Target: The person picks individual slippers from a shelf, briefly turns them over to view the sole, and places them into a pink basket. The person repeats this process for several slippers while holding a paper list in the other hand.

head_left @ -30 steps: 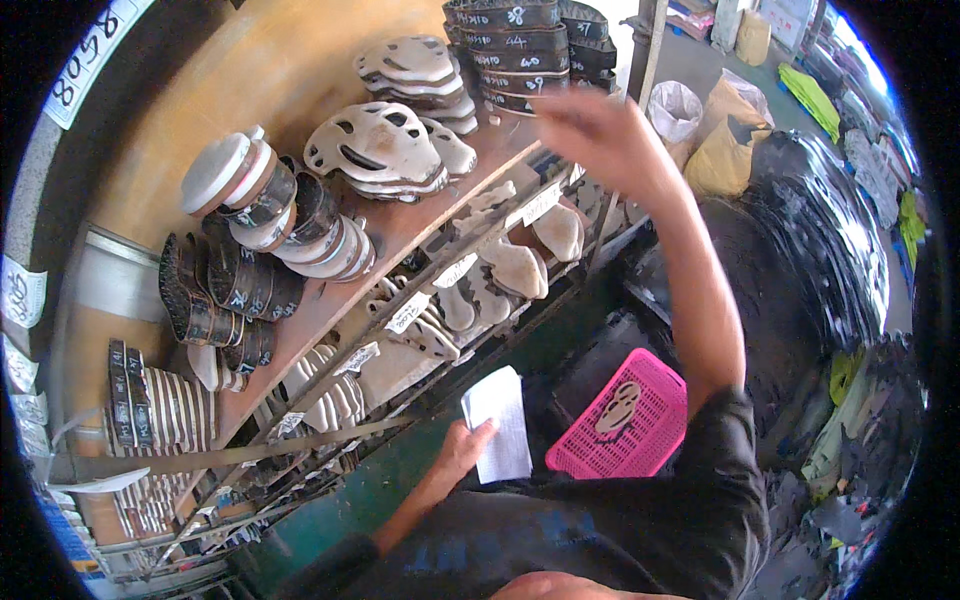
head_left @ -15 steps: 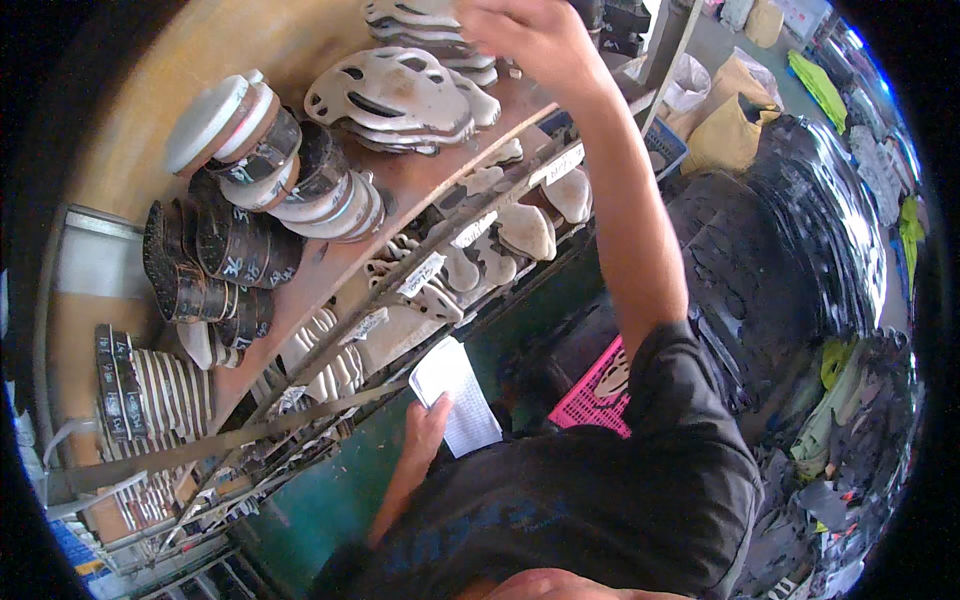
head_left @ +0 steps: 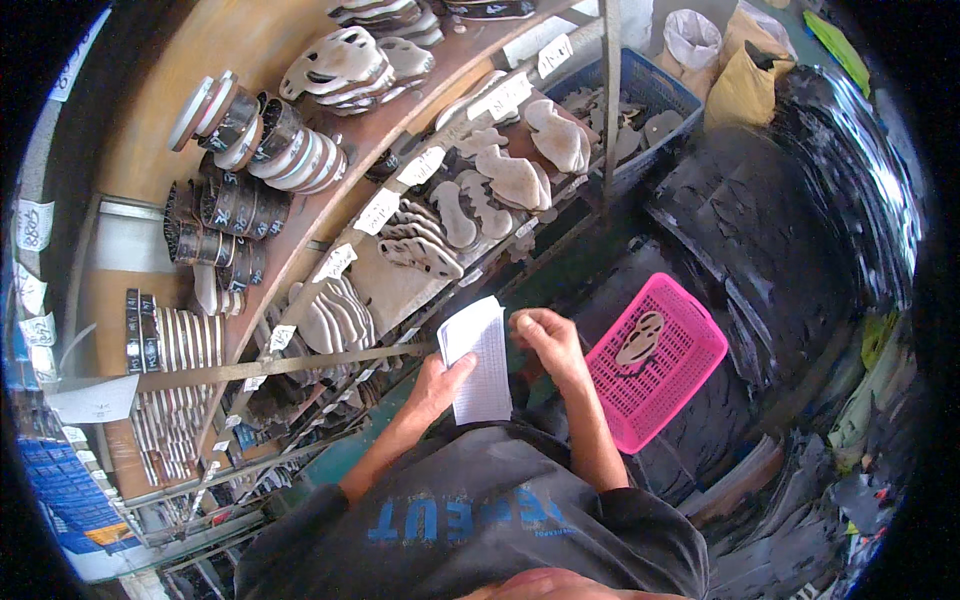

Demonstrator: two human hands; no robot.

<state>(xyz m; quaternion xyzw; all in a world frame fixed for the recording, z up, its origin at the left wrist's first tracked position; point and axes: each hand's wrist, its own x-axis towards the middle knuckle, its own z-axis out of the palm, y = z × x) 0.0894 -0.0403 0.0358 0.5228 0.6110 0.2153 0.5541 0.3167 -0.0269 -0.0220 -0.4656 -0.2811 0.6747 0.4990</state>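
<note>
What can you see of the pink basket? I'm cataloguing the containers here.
The pink basket is a rectangular tray of perforated plastic mesh with low walls. It sits tilted on dark sheet material, to the right of the right hand and apart from it. Inside lies one pale, flat cut-out piece with holes, edged in black.

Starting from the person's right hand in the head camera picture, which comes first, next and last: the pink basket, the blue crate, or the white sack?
From the right hand, nearest first:
1. Pink basket, just to its right, on the dark floor.
2. Blue crate, farther up, beside the shelf, with pale flat pieces inside.
3. White sack, at the top edge, just beyond the crate.
</note>
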